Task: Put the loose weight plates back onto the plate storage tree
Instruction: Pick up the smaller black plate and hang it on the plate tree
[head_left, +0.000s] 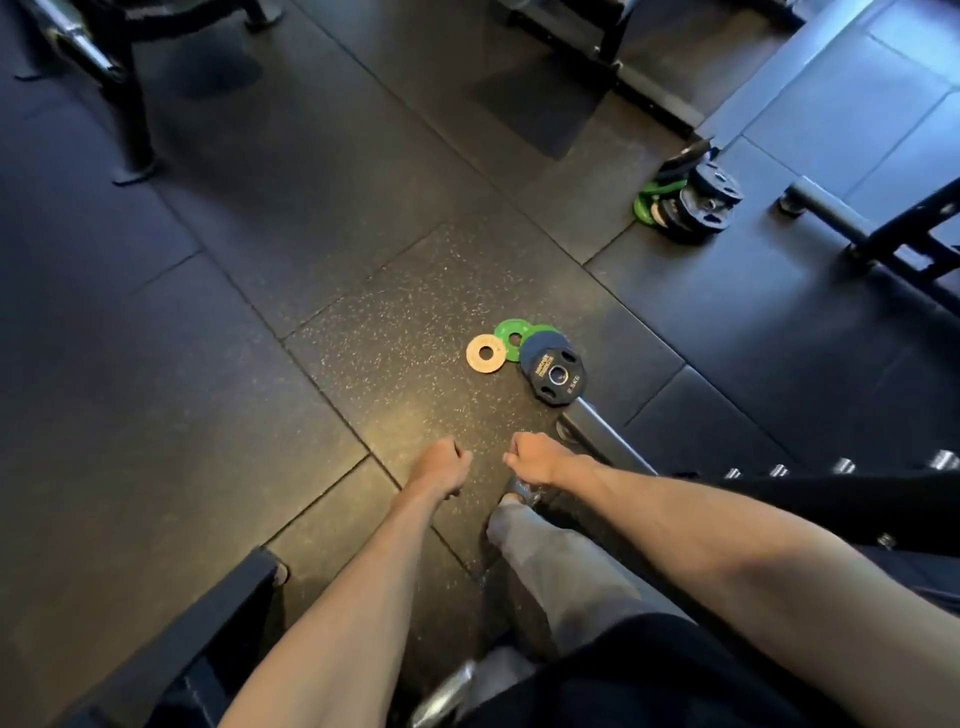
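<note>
- The black plate lies flat on the floor, ahead of the fingers and a bit to the right, well apart from them.
- The right hand is nearer to it than the left hand.
- The green plate and the pale plate lie just past it, touching in a small bunch.
- Both hands are curled into loose fists and hold nothing.
- A blue plate is partly hidden under the black one.
- More plates sit far off to the right, too dark to count.
- I cannot see the storage tree clearly.
</note>
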